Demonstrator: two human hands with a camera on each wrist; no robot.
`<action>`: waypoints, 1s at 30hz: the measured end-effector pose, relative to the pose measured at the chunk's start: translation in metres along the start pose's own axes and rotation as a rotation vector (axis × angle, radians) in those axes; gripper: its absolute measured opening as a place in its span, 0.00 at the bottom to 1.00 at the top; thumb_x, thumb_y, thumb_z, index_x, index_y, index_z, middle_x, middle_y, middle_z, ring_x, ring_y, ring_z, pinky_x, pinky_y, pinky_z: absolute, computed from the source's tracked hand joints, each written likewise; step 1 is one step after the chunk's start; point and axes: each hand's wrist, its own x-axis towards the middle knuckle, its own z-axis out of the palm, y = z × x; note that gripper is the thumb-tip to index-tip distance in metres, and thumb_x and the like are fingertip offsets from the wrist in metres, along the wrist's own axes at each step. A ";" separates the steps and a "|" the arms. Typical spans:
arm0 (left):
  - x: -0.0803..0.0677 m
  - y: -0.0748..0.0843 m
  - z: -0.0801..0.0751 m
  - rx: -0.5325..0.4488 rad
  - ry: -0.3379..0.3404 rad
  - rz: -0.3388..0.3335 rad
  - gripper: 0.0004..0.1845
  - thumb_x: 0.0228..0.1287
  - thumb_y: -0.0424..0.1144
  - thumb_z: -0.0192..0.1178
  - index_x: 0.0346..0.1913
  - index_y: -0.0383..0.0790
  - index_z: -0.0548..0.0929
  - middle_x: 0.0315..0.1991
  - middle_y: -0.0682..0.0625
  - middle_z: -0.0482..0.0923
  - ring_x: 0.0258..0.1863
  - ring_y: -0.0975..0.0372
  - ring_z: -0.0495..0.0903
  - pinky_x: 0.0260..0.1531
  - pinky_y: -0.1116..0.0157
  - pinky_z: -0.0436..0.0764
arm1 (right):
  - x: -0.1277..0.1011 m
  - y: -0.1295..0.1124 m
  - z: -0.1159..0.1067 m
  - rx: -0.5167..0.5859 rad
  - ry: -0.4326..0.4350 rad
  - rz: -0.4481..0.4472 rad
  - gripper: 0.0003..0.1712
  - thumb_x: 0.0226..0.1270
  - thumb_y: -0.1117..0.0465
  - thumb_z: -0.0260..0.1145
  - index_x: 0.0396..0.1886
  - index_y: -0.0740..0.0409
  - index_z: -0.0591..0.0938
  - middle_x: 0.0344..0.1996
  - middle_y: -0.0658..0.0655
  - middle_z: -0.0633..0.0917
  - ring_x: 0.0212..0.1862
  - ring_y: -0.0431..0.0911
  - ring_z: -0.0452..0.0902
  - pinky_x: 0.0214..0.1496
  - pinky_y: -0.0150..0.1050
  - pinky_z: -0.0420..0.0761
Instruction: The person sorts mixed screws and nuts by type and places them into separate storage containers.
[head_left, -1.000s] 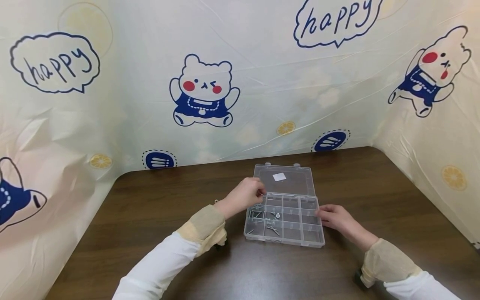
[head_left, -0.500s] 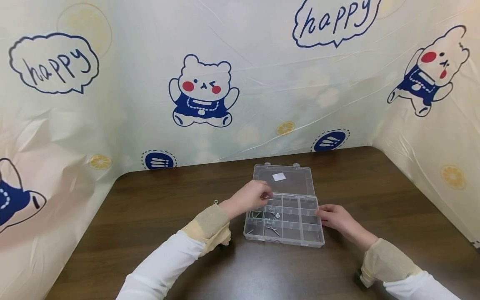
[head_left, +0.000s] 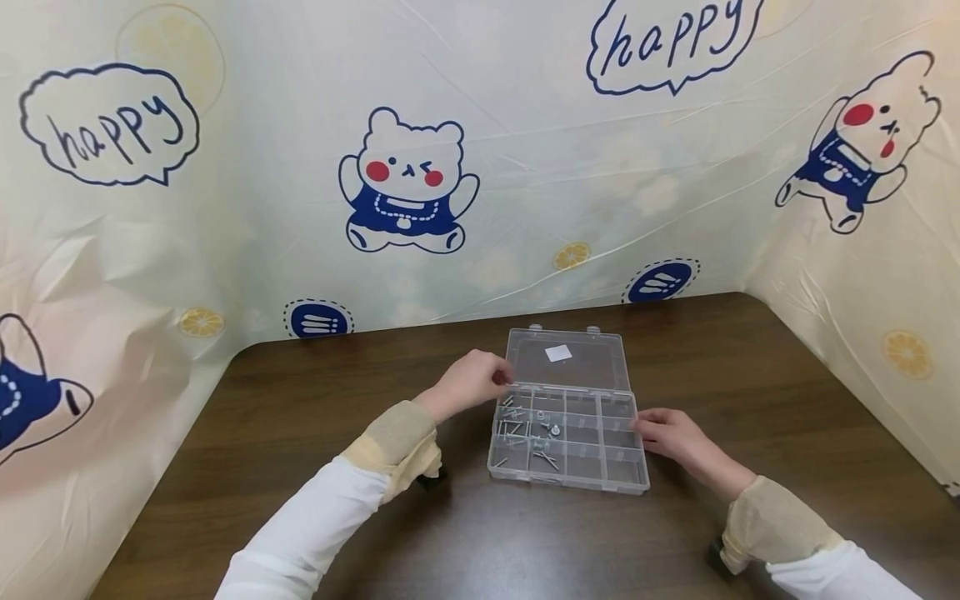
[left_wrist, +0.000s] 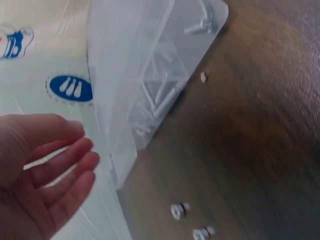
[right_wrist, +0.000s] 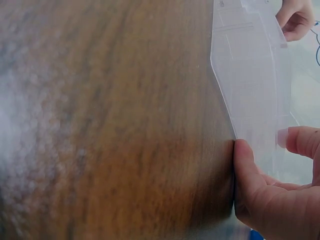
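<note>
A clear plastic compartment box lies on the table with its lid folded open behind it. Metal screws lie in its left column, with more screws in the second column. My left hand hovers by the back left corner of the box. Its fingers are loosely bent, and nothing shows between them in the left wrist view. My right hand holds the box's right side, thumb against the outer wall and a finger at the rim in the right wrist view.
On the brown table, two small silver metal pieces lie near the box in the left wrist view, with a tiny pale bit beside the box. A white label is on the lid. Printed cloth hangs behind.
My left hand moved slightly right over the back compartments, then drew back left off the box. Screws in the back left compartment now show. The right hand and box have stayed still.
</note>
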 end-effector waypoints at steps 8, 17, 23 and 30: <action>-0.004 -0.020 -0.002 -0.083 0.029 -0.190 0.02 0.50 0.32 0.64 0.29 0.39 0.84 0.25 0.53 0.80 0.24 0.65 0.75 0.29 0.68 0.75 | 0.001 0.000 0.000 0.000 -0.002 0.003 0.27 0.63 0.63 0.56 0.51 0.85 0.65 0.46 0.74 0.75 0.45 0.49 0.77 0.46 0.42 0.77; -0.011 -0.034 0.003 -0.113 -0.015 -0.327 0.03 0.47 0.31 0.63 0.21 0.40 0.82 0.18 0.54 0.76 0.20 0.63 0.71 0.24 0.68 0.71 | 0.001 0.000 0.000 -0.003 -0.007 -0.004 0.27 0.64 0.63 0.55 0.51 0.85 0.66 0.46 0.75 0.75 0.46 0.50 0.77 0.46 0.42 0.77; -0.014 -0.038 0.006 -0.124 -0.073 -0.396 0.07 0.48 0.30 0.64 0.18 0.40 0.79 0.16 0.54 0.73 0.17 0.64 0.69 0.22 0.68 0.71 | 0.002 0.001 0.001 0.007 -0.002 -0.003 0.26 0.63 0.63 0.56 0.51 0.85 0.66 0.45 0.74 0.75 0.44 0.48 0.77 0.46 0.41 0.77; -0.014 -0.039 0.009 -0.114 -0.100 -0.420 0.10 0.46 0.28 0.65 0.15 0.41 0.76 0.12 0.54 0.68 0.14 0.65 0.67 0.21 0.69 0.69 | 0.002 0.002 0.000 0.011 -0.002 -0.004 0.27 0.63 0.63 0.56 0.50 0.85 0.66 0.46 0.73 0.75 0.44 0.47 0.77 0.46 0.41 0.77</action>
